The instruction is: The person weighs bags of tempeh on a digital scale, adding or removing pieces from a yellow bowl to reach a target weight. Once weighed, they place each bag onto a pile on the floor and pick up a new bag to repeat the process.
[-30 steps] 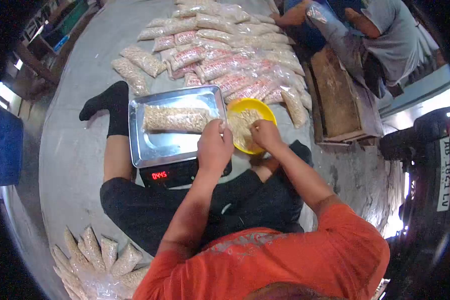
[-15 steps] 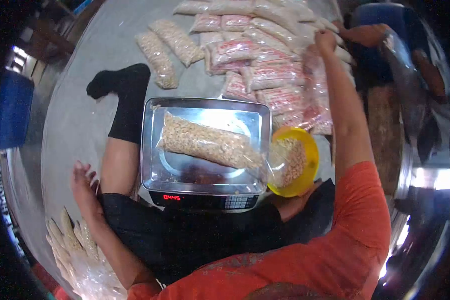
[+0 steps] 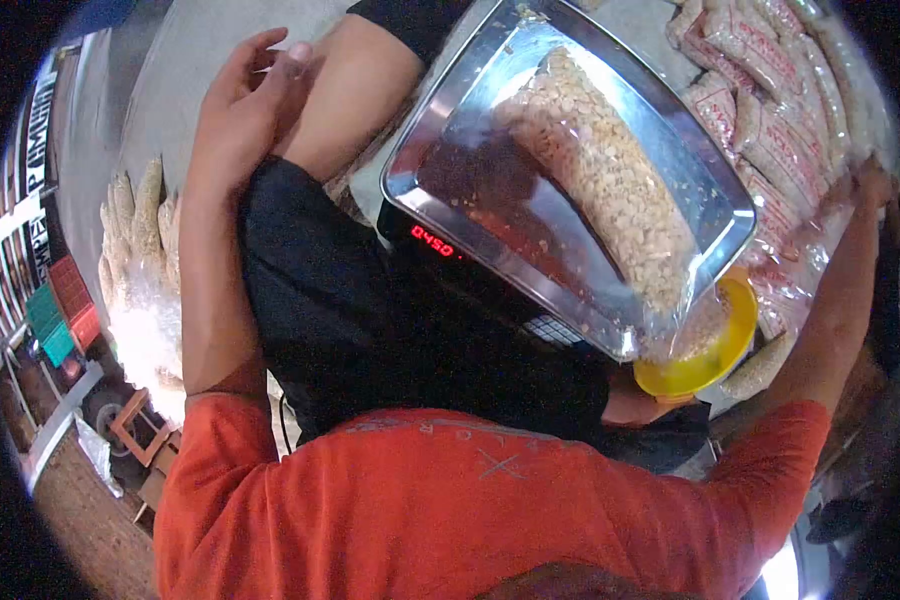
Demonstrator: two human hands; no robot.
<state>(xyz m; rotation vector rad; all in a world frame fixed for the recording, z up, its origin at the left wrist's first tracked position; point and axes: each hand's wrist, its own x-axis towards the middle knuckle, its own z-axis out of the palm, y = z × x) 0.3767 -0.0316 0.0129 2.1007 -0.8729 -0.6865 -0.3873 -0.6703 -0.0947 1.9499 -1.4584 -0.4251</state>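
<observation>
On the rectangular silver metal tray (image 3: pixel 470 185), the clear plastic bag of pale pieces (image 3: pixel 620 190) seems in weighing and calls for supported lifting; left hand (image 3: pixel 243 108), left of the tray, has fingers loosely spread, right hand's (image 3: pixel 873 186) unclear.

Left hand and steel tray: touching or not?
Apart. The head view shows the bare leg across the gap between the left hand and the steel tray.

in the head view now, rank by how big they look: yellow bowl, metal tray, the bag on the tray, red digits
Largest to smallest:
1. metal tray
2. bag on the tray
3. yellow bowl, going by its visible part
4. red digits
</observation>
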